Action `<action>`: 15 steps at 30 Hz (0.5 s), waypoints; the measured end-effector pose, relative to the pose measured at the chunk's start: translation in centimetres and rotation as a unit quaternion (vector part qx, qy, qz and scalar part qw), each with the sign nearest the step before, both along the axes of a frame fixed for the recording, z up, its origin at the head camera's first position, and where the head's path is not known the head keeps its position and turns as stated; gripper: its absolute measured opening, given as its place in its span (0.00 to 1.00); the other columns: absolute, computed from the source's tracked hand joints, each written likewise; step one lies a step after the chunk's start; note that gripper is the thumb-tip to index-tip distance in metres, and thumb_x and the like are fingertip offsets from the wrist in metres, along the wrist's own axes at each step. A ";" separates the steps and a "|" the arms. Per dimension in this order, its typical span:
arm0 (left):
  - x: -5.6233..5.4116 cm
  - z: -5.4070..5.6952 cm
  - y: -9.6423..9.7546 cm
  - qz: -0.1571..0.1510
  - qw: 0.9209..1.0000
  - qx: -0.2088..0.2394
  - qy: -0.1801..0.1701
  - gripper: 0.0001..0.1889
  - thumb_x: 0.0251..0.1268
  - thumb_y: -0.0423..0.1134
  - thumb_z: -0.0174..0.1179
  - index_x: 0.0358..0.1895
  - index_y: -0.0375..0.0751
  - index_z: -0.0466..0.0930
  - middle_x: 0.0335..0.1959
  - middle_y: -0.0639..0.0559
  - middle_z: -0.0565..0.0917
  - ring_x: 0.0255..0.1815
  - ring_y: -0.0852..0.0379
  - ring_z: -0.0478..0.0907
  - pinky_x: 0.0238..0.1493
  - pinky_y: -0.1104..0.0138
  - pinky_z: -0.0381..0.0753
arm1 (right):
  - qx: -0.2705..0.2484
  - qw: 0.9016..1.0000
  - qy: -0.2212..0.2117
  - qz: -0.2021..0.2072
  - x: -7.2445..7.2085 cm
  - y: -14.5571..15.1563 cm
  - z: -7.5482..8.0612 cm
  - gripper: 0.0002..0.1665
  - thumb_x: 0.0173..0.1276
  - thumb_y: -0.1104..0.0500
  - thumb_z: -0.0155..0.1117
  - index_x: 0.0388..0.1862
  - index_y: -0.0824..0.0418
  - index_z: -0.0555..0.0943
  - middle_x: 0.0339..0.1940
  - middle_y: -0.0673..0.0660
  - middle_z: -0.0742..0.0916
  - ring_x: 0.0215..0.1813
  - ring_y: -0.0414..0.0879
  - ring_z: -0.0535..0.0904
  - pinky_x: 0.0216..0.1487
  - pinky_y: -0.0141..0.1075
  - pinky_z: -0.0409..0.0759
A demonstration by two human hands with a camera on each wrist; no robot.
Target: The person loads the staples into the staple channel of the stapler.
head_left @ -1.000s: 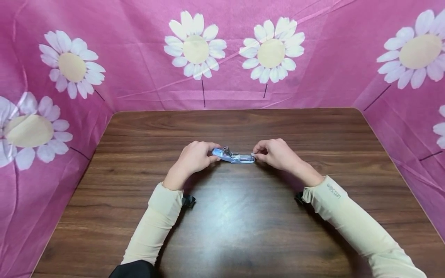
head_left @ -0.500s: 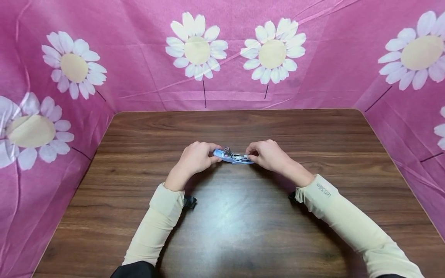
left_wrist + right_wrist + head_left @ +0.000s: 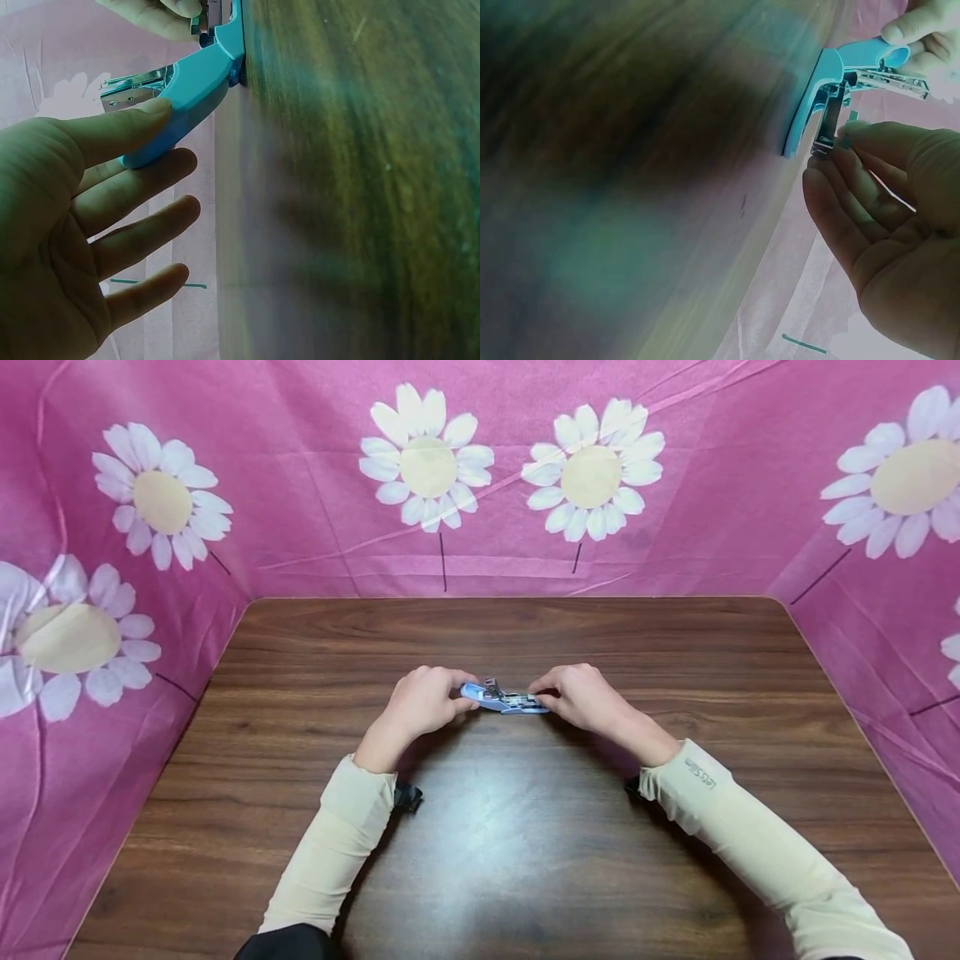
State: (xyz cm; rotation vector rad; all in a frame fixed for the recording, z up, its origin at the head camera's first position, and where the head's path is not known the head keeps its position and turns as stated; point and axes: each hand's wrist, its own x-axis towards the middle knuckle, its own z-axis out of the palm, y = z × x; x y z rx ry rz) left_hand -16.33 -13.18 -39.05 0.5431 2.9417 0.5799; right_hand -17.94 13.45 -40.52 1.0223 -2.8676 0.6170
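Note:
A light blue stapler point(image 3: 491, 703) lies opened up on the table, its metal parts exposed. My left hand point(image 3: 423, 697) pinches the raised handle end between thumb and index finger; in the left wrist view the other fingers spread out below the stapler point(image 3: 191, 94). At the opposite end, my right hand point(image 3: 581, 693) is over the metal staple channel point(image 3: 827, 127). Its thumb and fingertips pinch a small metallic strip point(image 3: 845, 139), which looks like a strip of staples, beside the channel. Fingers hide much of that strip.
The brown wood-grain table point(image 3: 480, 860) extends all around the hands. Pink cloth point(image 3: 502, 560) printed with white daisies hangs along its back and both sides. A dark wrist strap piece point(image 3: 408, 797) sits by the left cuff.
My right hand has moved left with the small strip, from just beyond the stapler's end to over its staple channel. The left hand keeps its grip on the handle end.

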 end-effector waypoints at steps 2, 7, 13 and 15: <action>0.1 0.0 0.0 0.002 1.000 0.001 -0.003 0.16 0.64 0.52 0.69 0.53 0.59 0.88 0.30 0.62 0.86 0.26 0.56 0.72 0.29 0.61 0.74 | 0.003 1.000 0.001 0.007 0.0 -0.1 -0.1 0.09 0.66 0.61 0.70 0.43 0.58 0.91 0.41 0.56 0.92 0.46 0.51 0.89 0.49 0.50 0.83; 0.2 0.2 0.0 0.005 1.000 0.002 -0.006 0.15 0.64 0.52 0.69 0.53 0.59 0.88 0.30 0.62 0.86 0.25 0.56 0.71 0.27 0.62 0.72 | 0.019 1.000 0.003 0.016 0.0 -0.4 -0.2 0.09 0.67 0.62 0.68 0.44 0.60 0.90 0.42 0.56 0.91 0.46 0.52 0.88 0.49 0.51 0.83; 0.1 0.1 0.1 0.006 1.000 0.002 -0.005 0.15 0.64 0.52 0.69 0.53 0.59 0.88 0.29 0.62 0.85 0.25 0.56 0.72 0.28 0.62 0.72 | 0.024 1.000 0.003 0.014 0.2 -0.6 -0.1 0.08 0.67 0.61 0.69 0.43 0.58 0.90 0.41 0.56 0.91 0.45 0.52 0.88 0.48 0.52 0.83; 0.1 0.2 0.2 0.005 1.000 0.002 -0.005 0.15 0.64 0.52 0.69 0.53 0.59 0.88 0.28 0.62 0.85 0.25 0.56 0.72 0.28 0.62 0.72 | 0.026 1.000 0.001 0.013 0.2 -0.7 -0.2 0.08 0.67 0.61 0.69 0.43 0.58 0.90 0.40 0.55 0.91 0.44 0.52 0.88 0.47 0.52 0.83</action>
